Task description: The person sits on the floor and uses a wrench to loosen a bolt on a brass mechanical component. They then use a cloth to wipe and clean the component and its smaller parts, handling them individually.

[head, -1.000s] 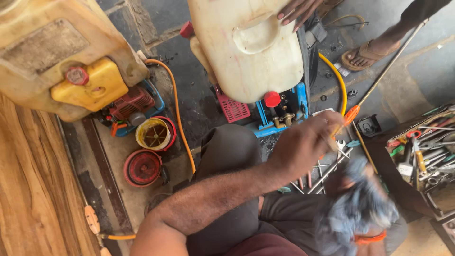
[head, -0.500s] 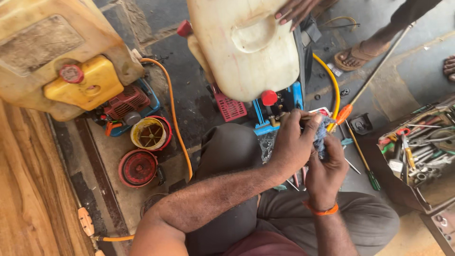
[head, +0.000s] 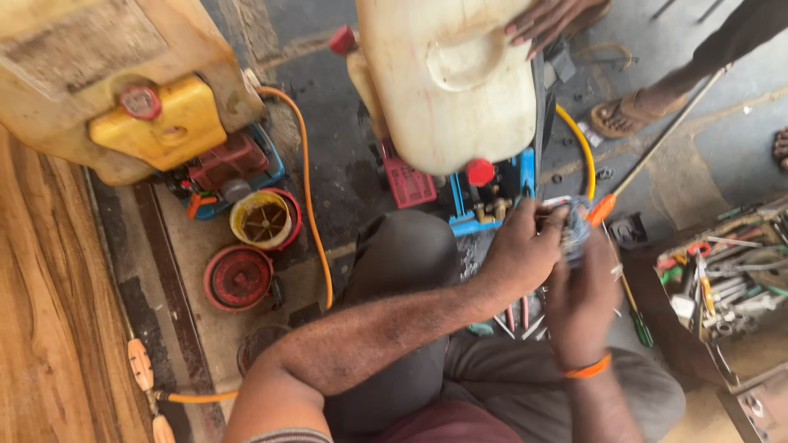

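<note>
Lower centre of the frame: we log our left forearm running up to the left hand point(head: 521, 250), fingers curled and pinched on a small grey-blue crumpled part point(head: 573, 232), perhaps cloth or a bundle of fine wire; blur keeps us from telling which. It sits right of centre, between both hands, above our dark-trousered lap.

Right of it: our right hand point(head: 584, 302), blurred, with an orange wristband point(head: 588, 367). Its fingers reach up against the same part; we cannot tell whether they close on it.

Just behind the hands: a screwdriver point(head: 603, 208) with an orange handle and a long thin shaft slanting toward the upper right.

Right edge: a tray of mixed hand tools point(head: 726, 275), tangled, red and green handles among bare metal.

Centre, beyond the hands: a blue-framed engine unit point(head: 484, 193) with a red cap, under a cream plastic tank point(head: 447, 78). Another person's hand point(head: 546, 18) rests on the tank's top edge; a sandalled foot point(head: 624, 115) stands upper right.

Left of centre: a yellow round housing point(head: 261, 220) and a red round cover point(head: 238, 277) on the floor, an orange hose point(head: 316, 197) curving beside them.

Upper left: a second tank point(head: 98, 57), tan, with a yellow fitting point(head: 160, 131).
</note>
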